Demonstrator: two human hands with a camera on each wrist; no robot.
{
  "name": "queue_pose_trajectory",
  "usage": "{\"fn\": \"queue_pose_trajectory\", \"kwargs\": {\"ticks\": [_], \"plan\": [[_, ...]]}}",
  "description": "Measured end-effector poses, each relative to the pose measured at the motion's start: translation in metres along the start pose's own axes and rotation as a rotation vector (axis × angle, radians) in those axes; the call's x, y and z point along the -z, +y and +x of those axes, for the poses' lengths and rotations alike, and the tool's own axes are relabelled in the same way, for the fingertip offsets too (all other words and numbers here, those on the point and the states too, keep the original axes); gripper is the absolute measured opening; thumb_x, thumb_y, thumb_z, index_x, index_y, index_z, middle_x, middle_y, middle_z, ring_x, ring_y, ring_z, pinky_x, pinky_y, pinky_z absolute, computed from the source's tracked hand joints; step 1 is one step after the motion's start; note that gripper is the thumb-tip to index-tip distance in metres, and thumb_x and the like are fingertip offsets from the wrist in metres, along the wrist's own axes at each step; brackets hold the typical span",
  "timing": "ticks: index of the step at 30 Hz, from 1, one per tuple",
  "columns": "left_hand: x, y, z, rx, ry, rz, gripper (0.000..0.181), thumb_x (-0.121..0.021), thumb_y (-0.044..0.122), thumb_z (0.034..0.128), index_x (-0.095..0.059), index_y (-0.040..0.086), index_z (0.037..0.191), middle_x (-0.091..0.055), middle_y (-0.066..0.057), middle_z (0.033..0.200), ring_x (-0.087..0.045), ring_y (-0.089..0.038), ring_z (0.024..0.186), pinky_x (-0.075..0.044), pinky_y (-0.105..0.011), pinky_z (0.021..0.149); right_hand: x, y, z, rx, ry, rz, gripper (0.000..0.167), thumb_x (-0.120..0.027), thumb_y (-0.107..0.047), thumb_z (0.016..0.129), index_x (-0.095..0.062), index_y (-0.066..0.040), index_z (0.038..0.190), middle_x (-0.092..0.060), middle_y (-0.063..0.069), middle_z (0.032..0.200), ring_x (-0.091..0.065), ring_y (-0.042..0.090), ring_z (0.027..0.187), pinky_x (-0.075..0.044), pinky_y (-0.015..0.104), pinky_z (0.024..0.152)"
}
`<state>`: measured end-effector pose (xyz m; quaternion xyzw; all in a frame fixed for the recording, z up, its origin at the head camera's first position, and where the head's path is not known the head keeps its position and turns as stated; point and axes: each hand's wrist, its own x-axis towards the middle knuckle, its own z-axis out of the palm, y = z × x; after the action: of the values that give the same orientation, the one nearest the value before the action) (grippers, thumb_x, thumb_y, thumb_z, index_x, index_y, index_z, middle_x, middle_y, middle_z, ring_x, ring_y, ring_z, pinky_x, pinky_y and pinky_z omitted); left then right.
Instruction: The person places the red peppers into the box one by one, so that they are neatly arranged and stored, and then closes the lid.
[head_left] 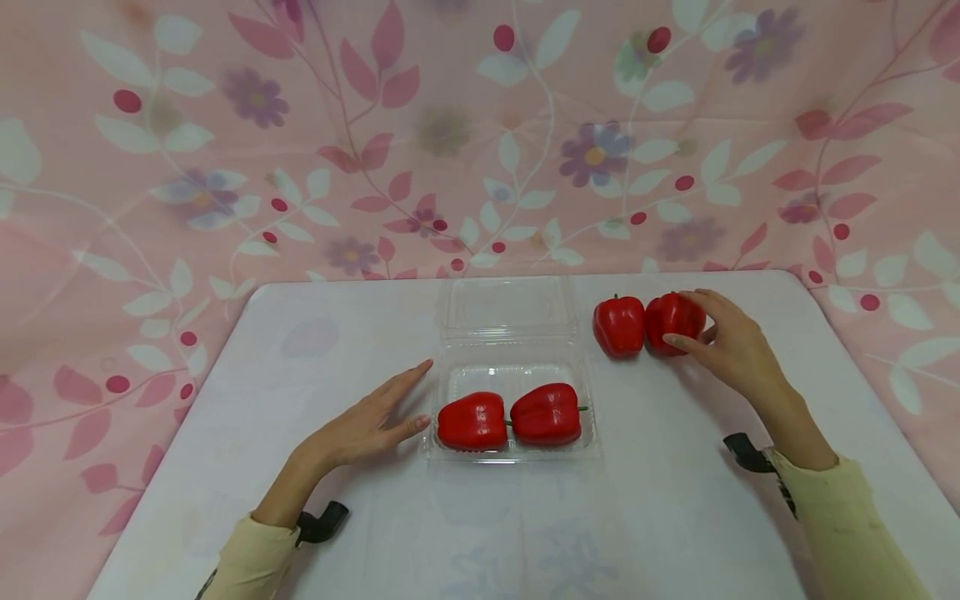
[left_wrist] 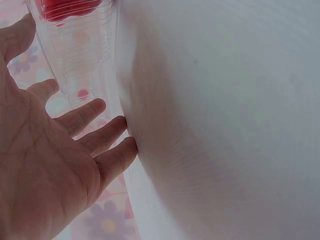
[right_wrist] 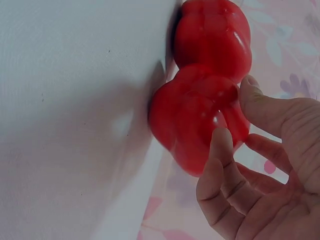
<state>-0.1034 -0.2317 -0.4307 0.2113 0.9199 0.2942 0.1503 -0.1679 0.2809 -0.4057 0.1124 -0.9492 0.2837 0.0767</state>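
Observation:
At the table's far right, two red bell peppers stand side by side. My right hand has its thumb and fingers curled round the right-hand bell pepper; the other bell pepper is just left of it. In the right wrist view, the right hand's fingers hide part of the gripped bell pepper. A clear plastic clamshell box lies with its lid raised back. Inside, along its near side, lie a left bell pepper and a right bell pepper. My left hand, fingers spread, is beside the box's left wall.
The box's transparent lid reaches the far edge of the white table. Behind the table hangs a pink floral cloth. A black wrist camera is on the left sleeve, another wrist camera on the right.

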Motion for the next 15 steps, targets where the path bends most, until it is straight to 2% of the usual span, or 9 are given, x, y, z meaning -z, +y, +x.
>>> {"fn": "queue_pose_trajectory", "kwargs": {"ticks": [7, 15], "plan": [[-0.0009, -0.0005, 0.0004, 0.005, 0.002, -0.001, 0.081, -0.054, 0.062, 0.0918, -0.012, 0.04, 0.158, -0.021, 0.005, 0.161, -0.022, -0.024, 0.146, -0.029, -0.063, 0.108, -0.0018, 0.0042, 0.0005, -0.011, -0.026, 0.017, 0.072, -0.08, -0.02, 0.084, -0.043, -0.008, 0.145, -0.047, 0.023, 0.138, -0.055, 0.03, 0.081, -0.05, 0.029, 0.059], [0.0003, 0.0012, 0.0005, 0.005, 0.005, 0.002, 0.082, -0.055, 0.061, 0.0916, -0.013, 0.039, 0.158, -0.021, 0.004, 0.161, -0.023, -0.025, 0.146, -0.029, -0.064, 0.108, -0.0014, 0.0047, -0.0007, -0.025, -0.032, 0.018, 0.075, -0.081, -0.02, 0.083, -0.042, -0.009, 0.146, -0.049, 0.022, 0.134, -0.054, 0.031, 0.084, -0.05, 0.03, 0.059]]}}
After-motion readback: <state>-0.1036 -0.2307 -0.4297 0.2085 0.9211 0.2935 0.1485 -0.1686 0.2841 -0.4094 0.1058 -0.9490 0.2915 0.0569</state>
